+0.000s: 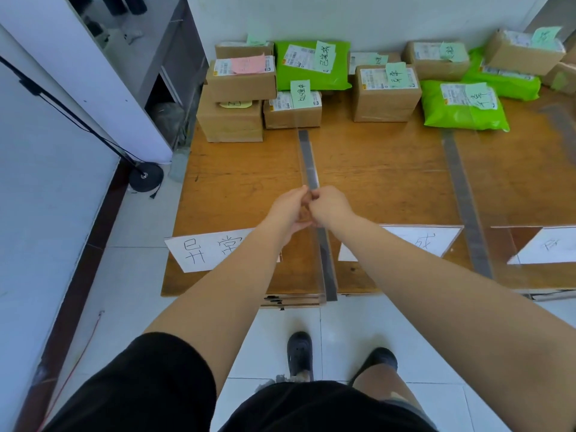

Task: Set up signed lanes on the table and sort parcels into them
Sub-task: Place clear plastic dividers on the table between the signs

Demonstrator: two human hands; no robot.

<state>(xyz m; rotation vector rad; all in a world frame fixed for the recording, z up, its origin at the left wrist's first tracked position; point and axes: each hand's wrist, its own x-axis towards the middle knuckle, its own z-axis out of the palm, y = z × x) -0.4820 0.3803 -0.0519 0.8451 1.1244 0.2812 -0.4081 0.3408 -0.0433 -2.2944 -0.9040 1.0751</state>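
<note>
Two hands meet over the near-middle of the worktop [243,169]: left hand [288,212] and right hand [330,207], fingers of both curled together at the near end of the left tape strip [308,163]. What each grip pinches is hidden between the fingers; it looks like the strip's clear edge or a loose tape end, but I cannot tell which. Judged step: lane set-up, not sorting, with this divider being laid or pressed. Next move probably calls for holding the strip straight on its line towards the near edge and pressing it flat without creases. Near edge: three paper signs, left sign [205,251], middle sign [430,241] partly under the right forearm, right sign [551,246]. A second tape strip [461,188] runs between middle and right signs, so three lanes are marked. No bins or trays in view; the lanes serve as the containers, and their near and middle stretches hold no parcels. Far edge, against the wall: the parcels, unsorted, each with a note stuck on top. These are brown boxes [385,95], some stacked at far left [230,120], and green mailer bags [311,65], [461,107].
</note>
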